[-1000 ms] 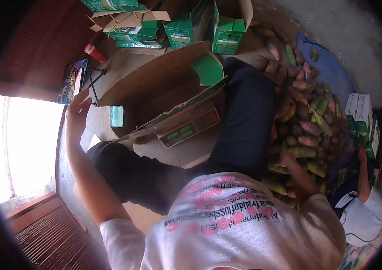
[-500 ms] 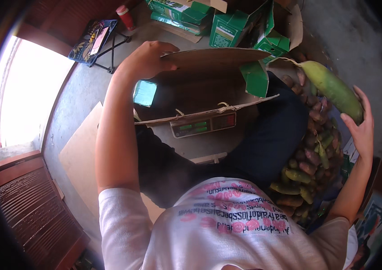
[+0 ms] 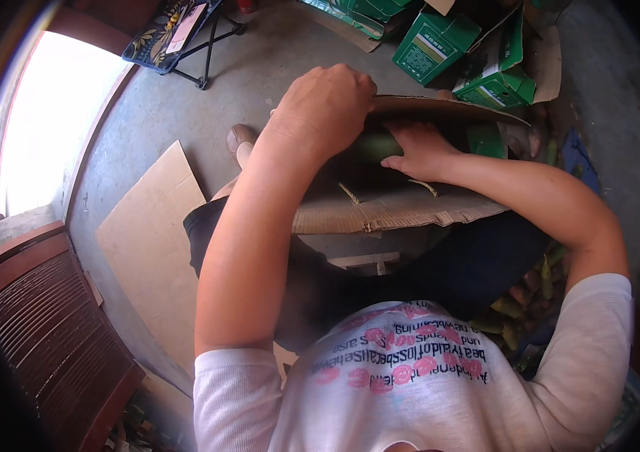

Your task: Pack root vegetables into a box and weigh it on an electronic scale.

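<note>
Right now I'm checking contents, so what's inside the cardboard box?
Inside the cardboard box, the right hand is at a green vegetable, partly visible. The near wall and deep shadow hide the bottom.

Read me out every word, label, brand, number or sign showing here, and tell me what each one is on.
I don't copy out wording, but here's where print stands:
White knit shirt with pink round prints: black lettering, upside down in view.
Green cardboard carton with a pale panel: white print, too small.
Green carton beside a brown flap: pale print, too small.
Open brown corrugated box at centre: none seen.
</note>
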A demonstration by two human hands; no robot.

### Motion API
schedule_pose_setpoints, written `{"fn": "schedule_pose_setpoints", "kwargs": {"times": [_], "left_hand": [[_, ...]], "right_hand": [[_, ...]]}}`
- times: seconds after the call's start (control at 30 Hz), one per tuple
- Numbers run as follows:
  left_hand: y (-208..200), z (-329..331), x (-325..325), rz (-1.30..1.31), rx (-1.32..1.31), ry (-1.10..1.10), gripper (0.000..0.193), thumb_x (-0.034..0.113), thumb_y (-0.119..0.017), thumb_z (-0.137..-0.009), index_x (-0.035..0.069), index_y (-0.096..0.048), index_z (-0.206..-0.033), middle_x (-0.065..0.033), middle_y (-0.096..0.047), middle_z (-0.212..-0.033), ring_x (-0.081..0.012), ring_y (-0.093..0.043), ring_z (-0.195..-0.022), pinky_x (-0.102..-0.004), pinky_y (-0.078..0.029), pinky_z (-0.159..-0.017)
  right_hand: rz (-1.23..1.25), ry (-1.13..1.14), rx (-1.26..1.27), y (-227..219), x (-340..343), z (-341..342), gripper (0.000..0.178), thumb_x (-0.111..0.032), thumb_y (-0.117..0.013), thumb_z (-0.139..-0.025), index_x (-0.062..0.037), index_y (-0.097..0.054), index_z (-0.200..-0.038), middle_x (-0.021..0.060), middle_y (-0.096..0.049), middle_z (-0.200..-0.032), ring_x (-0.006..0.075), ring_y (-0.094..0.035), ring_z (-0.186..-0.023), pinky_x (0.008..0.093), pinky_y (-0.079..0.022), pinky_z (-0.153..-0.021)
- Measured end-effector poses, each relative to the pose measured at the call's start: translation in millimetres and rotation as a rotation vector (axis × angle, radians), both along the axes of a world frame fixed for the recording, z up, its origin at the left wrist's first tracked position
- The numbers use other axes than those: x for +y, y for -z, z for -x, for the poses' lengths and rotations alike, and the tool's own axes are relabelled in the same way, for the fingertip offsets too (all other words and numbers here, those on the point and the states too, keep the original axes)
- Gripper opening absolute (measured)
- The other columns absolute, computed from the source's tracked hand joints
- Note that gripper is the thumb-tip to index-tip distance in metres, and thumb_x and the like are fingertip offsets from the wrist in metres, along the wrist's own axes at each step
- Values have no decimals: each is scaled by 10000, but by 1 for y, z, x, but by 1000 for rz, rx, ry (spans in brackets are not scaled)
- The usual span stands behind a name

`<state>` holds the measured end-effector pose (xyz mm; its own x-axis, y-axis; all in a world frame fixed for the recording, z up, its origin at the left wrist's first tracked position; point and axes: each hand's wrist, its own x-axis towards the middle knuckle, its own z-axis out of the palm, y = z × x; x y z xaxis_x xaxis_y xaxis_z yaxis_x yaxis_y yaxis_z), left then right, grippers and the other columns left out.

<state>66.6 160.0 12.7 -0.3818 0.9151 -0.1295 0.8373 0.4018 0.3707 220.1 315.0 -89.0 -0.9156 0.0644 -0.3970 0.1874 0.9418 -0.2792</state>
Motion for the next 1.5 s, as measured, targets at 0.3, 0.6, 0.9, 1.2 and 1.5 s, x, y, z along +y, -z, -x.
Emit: {"fn": "schedule_pose_setpoints", "kwargs": {"times": [0.3,0.6,0.9,1.2,1.5], "left_hand": [[1,-3,-1,-117,50,45,110,95,-628,-911,56,-731,-904,-171,-717,-839,-378,-698,-842,-455,-562,-782],[3,-2,-12,-55,30,17,134,148,-633,-945,64,-735,-921,-178,-709,-822,-382,-691,-841,-468,-555,-768],[-1,-1,-3,-72,76,25,186,230,-645,-972,93,-732,-1062,-193,-718,-881,-417,-679,-878,-499,-534,-822],[-4,10,2,-518,29,54,446,300,-366,-1123,76,-543,-1465,-123,-573,-1469,-259,-496,-1403,-396,-373,-1166],[-32,30,-87,-504,19,-254,708,581,-289,-1082,36,-564,-1442,-174,-540,-1487,-305,-457,-1418,-428,-309,-1206]], "right_hand": [[646,300,85,178,-5,43,688,-267,-788,-838,-48,-505,-1426,215,-549,-1413,351,-506,-1343,454,-387,-1141],[375,-226,-122,95,1,65,622,-216,-750,-877,-56,-516,-1430,195,-551,-1426,342,-507,-1346,441,-393,-1141],[499,-59,319,-146,32,-35,395,-208,-667,-948,-47,-630,-1307,166,-696,-1229,329,-669,-1135,409,-516,-1006],[214,1280,1103,-66,95,-385,210,-11,-587,-997,10,-648,-1196,96,-725,-1061,151,-680,-981,288,-556,-849],[477,1176,-382,161,-144,-539,405,-163,-598,-927,-46,-562,-1313,241,-682,-1186,418,-664,-1103,495,-539,-906]]}}
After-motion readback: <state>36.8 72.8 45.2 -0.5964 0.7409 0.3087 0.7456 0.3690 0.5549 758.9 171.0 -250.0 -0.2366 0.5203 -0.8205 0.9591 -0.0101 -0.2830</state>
